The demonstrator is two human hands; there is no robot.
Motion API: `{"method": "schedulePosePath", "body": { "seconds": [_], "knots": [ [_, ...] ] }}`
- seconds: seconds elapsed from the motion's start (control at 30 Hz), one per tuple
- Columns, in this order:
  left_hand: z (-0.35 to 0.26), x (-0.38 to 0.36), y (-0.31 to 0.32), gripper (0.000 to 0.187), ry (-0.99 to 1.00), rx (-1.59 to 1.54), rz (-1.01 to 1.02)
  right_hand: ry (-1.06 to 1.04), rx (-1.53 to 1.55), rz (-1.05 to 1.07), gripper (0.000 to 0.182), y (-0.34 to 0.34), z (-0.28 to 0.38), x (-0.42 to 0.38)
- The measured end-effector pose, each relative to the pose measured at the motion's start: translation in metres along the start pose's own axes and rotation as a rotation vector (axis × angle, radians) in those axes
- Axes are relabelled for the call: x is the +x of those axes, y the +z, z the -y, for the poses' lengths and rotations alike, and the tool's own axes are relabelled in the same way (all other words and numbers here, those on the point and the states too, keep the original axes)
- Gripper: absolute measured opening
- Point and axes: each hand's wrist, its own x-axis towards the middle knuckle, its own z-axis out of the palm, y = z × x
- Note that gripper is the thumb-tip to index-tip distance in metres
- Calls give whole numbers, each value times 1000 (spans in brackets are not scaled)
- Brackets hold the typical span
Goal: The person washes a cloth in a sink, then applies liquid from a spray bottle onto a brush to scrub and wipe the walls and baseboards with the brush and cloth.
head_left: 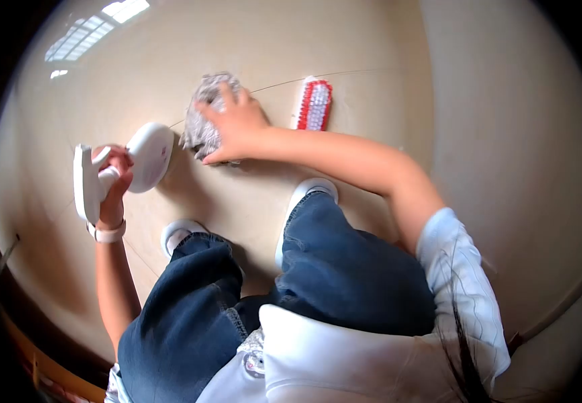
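My left hand [115, 176] is wrapped round the handle of a white object [149, 158], which has a rounded, flat end on the right and a long white part at the left. My right hand [236, 126] lies on a crumpled grey cloth [204, 127] on the floor, fingers spread over it and pressing its right side. To the right of that hand, a brush [316, 105] with red and white bristles rests on the tiles, bristles up.
Beige glossy floor tiles [365, 94] spread around, with window light reflected at the upper left. My white shoes [314, 188] stand below the cloth. A wooden edge [56, 366] shows at the lower left.
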Motion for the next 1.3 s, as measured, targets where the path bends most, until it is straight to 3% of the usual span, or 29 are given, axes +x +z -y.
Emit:
{"method": "schedulePosePath", "body": {
  "seconds": [0.03, 0.1, 0.17, 0.3, 0.5, 0.57, 0.63, 0.73, 0.8, 0.9, 1.03, 1.1, 1.17, 1.23, 1.3],
  "knots": [
    [-2, 0, 2, 17, -30, 49, 7, 24, -16, 4, 73, -1, 3, 6],
    [-1, 2, 5, 21, -15, 82, 40, -90, 79, 229, 66, -4, 1, 10],
    [1, 1, 5, 24, -5, 89, 84, -66, 234, 265, 62, 3, -5, -7],
    [8, 0, 0, 27, 25, 50, 102, 43, 500, 14, 59, -39, -17, -94],
    [2, 5, 3, 24, 56, 65, 89, 675, -11, -557, 63, -133, -174, -159],
    [0, 6, 4, 22, 65, 84, 96, 943, -126, -443, 59, -135, -215, -181],
    [0, 3, 5, 16, 35, 70, 84, 1236, -89, -132, 61, -119, -230, -213],
    [2, 2, 2, 22, 23, 59, 126, 1157, -74, -209, 62, -44, -233, -270],
    [-2, 1, 6, 24, 16, 78, 116, 1375, -104, -401, 61, -33, -226, -262],
    [-3, 0, 5, 26, 11, 87, 119, 1475, -47, -483, 57, -36, -229, -247],
    [0, 3, 6, 26, 39, 99, 113, 1245, 105, -350, 54, -53, -210, -246],
    [2, 3, 3, 24, 46, 112, 113, 637, 12, -268, 54, -75, -200, -226],
    [7, 3, -3, 19, 34, 68, 115, 330, -445, -179, 55, -121, -193, -195],
    [7, 3, -3, 18, 33, 59, 98, 197, -744, -306, 53, -175, -198, -152],
    [10, 1, -6, 19, 16, 55, 95, 234, -809, -381, 47, -210, -219, -123]
  ]
}}
